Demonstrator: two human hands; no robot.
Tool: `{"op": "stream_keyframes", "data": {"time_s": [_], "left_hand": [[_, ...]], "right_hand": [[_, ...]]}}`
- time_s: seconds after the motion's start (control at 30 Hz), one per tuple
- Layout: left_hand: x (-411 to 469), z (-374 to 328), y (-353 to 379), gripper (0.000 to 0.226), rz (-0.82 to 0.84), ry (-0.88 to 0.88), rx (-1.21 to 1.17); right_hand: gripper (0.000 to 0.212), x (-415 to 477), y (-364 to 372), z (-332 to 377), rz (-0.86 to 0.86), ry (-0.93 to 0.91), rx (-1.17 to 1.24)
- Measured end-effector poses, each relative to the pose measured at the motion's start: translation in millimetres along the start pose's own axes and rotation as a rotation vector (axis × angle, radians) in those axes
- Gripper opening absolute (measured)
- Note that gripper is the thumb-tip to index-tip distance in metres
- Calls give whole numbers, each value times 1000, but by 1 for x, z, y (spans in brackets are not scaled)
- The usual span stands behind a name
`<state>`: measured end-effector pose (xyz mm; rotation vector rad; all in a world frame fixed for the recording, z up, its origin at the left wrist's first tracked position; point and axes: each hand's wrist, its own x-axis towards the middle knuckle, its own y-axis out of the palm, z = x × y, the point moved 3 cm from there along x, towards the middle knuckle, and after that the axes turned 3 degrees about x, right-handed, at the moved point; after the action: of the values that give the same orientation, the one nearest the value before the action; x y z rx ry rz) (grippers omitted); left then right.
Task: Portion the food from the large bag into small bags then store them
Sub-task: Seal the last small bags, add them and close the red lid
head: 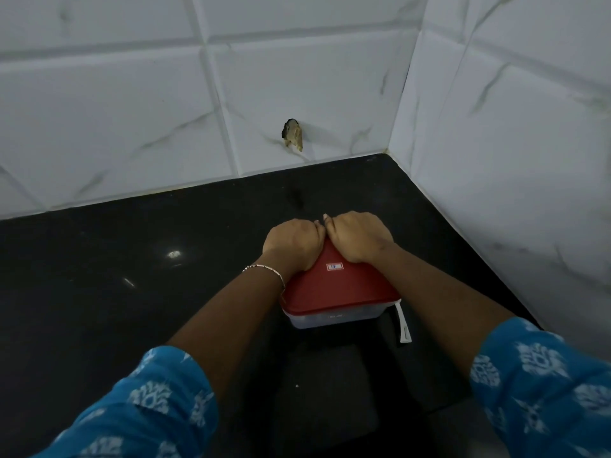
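1. left hand (pixel 292 244): palm down on the far left part of the red lid (pixel 337 285), fingers curled over the lid's far edge and grasping it. the forearm runs back to a blue patterned left sleeve (pixel 148 408).
2. bracelet (pixel 267 271): thin band round the left wrist, just beside the lid's left edge.
3. hole (pixel 292 133): rough break in the white tiled wall (pixel 132 110), behind the hands and above the worktop line.
4. red lid: seated on a clear container (pixel 330 320), which stands on the black countertop (pixel 99 276) near the wall corner. a small label (pixel 334 266) lies on the lid between the wrists. the contents cannot be made out.
5. right hand (pixel 358 238): palm down on the far right part of the lid, touching the left hand, fingers curled over the same far edge and grasping it.
6. white strip (pixel 404 325): hangs out at the container's near right corner, down to the countertop.
7. right sleeve (pixel 545 375): blue, patterned, at the lower right.
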<state>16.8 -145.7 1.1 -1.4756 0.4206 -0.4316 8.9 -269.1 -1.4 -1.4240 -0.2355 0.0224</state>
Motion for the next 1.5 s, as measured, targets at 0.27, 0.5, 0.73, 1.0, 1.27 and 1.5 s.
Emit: {"op": "stream_keyframes", "data": {"time_s": [0.27, 0.5, 0.73, 1.0, 1.27, 1.5], "left_hand": [[-30, -15, -29, 27, -221, -119, 210], [-130, -41, -4, 54, -449, 200, -61], [-133, -42, 21, 50, -486, 270, 30], [-129, -36, 24, 47, -511, 299, -2], [-141, -23, 37, 76, -397, -153, -347], [-154, -12, 37, 82, -229, -382, -1201]], "right_hand": [[27, -28, -24, 3, -390, -1, 287], [48, -157, -6, -2, -307, -182, 114], [39, -164, 7, 10, -472, -286, -11], [37, -160, 10, 11, -539, -296, -68], [62, -162, 7, 7, -436, 259, 448], [47, -143, 21, 16, -323, 740, 1187]]}}
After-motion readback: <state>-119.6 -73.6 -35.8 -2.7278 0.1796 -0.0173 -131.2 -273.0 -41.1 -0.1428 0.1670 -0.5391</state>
